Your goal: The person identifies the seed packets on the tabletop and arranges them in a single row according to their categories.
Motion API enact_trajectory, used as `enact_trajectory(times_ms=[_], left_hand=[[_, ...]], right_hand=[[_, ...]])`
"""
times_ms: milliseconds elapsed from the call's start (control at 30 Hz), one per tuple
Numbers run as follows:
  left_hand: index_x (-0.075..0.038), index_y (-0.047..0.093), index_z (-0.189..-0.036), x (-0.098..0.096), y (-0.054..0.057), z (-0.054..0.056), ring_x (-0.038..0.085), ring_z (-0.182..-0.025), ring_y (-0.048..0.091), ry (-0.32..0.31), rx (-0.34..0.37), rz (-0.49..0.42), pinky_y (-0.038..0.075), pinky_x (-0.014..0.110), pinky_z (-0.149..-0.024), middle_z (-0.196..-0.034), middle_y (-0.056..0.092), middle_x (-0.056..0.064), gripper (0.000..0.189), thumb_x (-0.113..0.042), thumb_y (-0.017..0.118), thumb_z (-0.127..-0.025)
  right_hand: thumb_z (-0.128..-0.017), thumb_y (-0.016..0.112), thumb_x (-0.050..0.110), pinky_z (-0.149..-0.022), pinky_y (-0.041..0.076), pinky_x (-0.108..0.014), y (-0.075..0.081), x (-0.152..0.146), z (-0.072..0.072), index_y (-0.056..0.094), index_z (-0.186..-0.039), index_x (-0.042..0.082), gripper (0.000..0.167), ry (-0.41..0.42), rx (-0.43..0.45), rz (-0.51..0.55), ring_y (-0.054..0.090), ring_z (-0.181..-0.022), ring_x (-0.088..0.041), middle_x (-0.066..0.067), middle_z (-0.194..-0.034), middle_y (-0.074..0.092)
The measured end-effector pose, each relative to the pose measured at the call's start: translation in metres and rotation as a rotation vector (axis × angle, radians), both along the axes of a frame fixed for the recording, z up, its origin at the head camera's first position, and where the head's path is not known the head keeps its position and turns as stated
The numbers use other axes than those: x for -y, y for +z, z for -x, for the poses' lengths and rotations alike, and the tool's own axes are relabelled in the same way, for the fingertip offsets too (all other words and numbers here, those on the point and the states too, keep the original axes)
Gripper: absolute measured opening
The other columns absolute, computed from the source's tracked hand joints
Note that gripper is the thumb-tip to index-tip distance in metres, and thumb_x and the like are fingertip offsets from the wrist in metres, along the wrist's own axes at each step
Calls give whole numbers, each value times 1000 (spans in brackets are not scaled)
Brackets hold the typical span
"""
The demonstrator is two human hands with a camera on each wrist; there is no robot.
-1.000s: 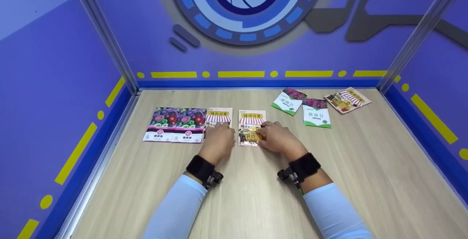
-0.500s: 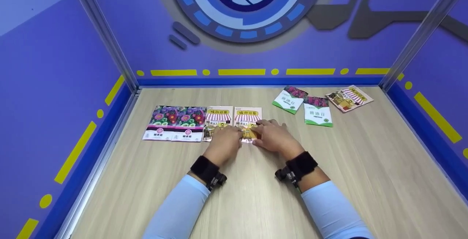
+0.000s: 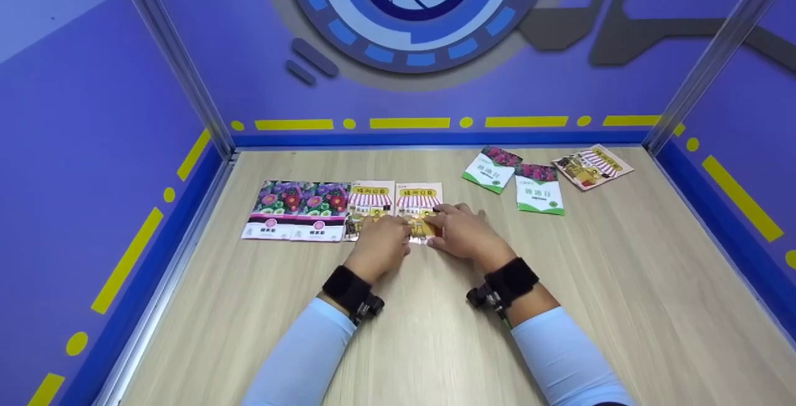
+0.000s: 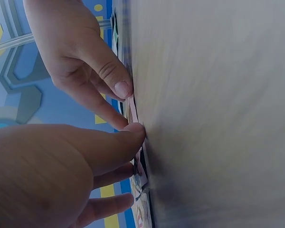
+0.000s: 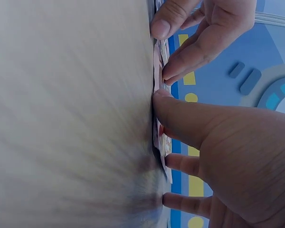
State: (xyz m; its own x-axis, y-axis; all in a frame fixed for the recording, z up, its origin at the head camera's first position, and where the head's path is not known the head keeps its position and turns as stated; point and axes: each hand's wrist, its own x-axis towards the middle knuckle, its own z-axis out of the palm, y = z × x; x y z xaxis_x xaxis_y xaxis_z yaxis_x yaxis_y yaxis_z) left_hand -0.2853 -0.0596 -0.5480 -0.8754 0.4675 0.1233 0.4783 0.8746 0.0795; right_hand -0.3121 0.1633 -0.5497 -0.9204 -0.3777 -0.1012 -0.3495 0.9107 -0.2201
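Two seed packets with a striped-awning picture, the left awning packet (image 3: 369, 198) and the right awning packet (image 3: 420, 198), lie side by side with their edges close together. My left hand (image 3: 380, 243) rests at their lower edges, covering part of both. On the right awning packet, the fingers of my right hand (image 3: 466, 232) press its right side, the thumb near its lower corner. Both wrist views show the thumbs low against the packet edges and the other fingers spread. Two flower packets, one outer (image 3: 271, 207) and one inner (image 3: 319, 207), continue the row leftward.
At the back right lie two green-and-white packets, one tilted (image 3: 493, 171) and one nearly straight (image 3: 538, 189). Beside them is another awning packet (image 3: 592, 168), turned at an angle. Blue panels (image 3: 404, 98) wall the wooden table (image 3: 435, 344) at the back and sides.
The right awning packet has slid left under my right hand, closing the gap to its neighbour. My left hand has shifted right onto the seam. Over the last half second little has moved.
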Motion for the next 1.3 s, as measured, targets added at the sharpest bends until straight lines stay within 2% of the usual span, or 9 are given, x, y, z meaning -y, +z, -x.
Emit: enact_trajectory(times_ms=[200, 333, 533, 667, 800, 900, 1000, 1133, 1300], left_hand=[[-17, 85, -118, 2, -1, 0, 28, -118, 75, -3, 8, -21, 54, 54, -101, -128, 82, 1, 21, -26, 85, -99], [-17, 85, -119, 2, 0, -1, 29, -118, 76, -7, 11, -23, 53, 53, -100, -128, 82, 1, 21, -26, 84, -100], [-17, 85, -121, 2, 2, -2, 28, -122, 75, -1, 24, -16, 53, 54, -103, -133, 82, 1, 23, -27, 84, -101], [-16, 85, -122, 2, 1, -2, 29, -123, 75, -1, 28, -25, 53, 55, -105, -135, 82, 1, 24, -26, 84, -101], [-15, 84, -123, 3, 1, -3, 29, -126, 75, 4, 34, -20, 54, 58, -107, -135, 81, 2, 24, -26, 83, -102], [-15, 83, -127, 2, 2, -3, 29, -130, 74, 9, 38, -1, 54, 60, -110, -138, 80, 3, 27, -28, 81, -103], [-15, 82, -132, 2, 3, -4, 29, -133, 73, 16, 42, 11, 53, 62, -113, -142, 79, 3, 31, -30, 82, -104], [-15, 83, -131, 3, 3, -5, 29, -133, 73, 19, 47, 9, 53, 62, -112, -143, 79, 3, 32, -30, 82, -103], [-14, 83, -128, 5, 3, -6, 29, -133, 73, 7, 54, -13, 52, 63, -113, -142, 79, 5, 30, -29, 84, -101]], right_hand=[[-107, 78, 49, -125, 31, -89, 2, -6, 2, 66, -161, 25, 60, 5, 28, 69, 47, -163, -44, -10, -177, 51], [-108, 77, 43, -126, 33, -86, 5, -22, 6, 61, -165, 20, 63, -20, 37, 131, 46, -163, -48, -15, -178, 49], [-110, 73, 37, -133, 34, -73, 12, -68, 19, 59, -164, 9, 62, -109, -6, 172, 42, -164, -55, -25, -178, 45], [-113, 68, 36, -135, 28, -73, 18, -111, 30, 56, -165, 3, 63, -191, -40, 182, 36, -165, -58, -29, -180, 39], [-116, 60, 48, -134, 15, -82, 25, -159, 40, 35, -176, 2, 80, -320, 26, 180, 13, -172, -59, -32, -187, 13], [-118, 51, 55, -129, 9, -90, 27, -192, 45, 21, -179, 1, 88, -409, 81, 168, -1, -172, -63, -35, -187, -1], [-118, 44, 60, -127, 7, -93, 23, -214, 51, 13, -179, -4, 93, -440, 127, 123, -5, -171, -65, -37, -186, -3], [-119, 37, 62, -128, 6, -92, 13, -228, 56, 6, -178, -5, 95, -446, 203, 85, -9, -170, -65, -37, -185, -6], [-120, 33, 59, -130, 14, -89, 8, -232, 53, 8, -176, -11, 93, -432, 245, 36, -1, -170, -65, -43, -182, 1]])
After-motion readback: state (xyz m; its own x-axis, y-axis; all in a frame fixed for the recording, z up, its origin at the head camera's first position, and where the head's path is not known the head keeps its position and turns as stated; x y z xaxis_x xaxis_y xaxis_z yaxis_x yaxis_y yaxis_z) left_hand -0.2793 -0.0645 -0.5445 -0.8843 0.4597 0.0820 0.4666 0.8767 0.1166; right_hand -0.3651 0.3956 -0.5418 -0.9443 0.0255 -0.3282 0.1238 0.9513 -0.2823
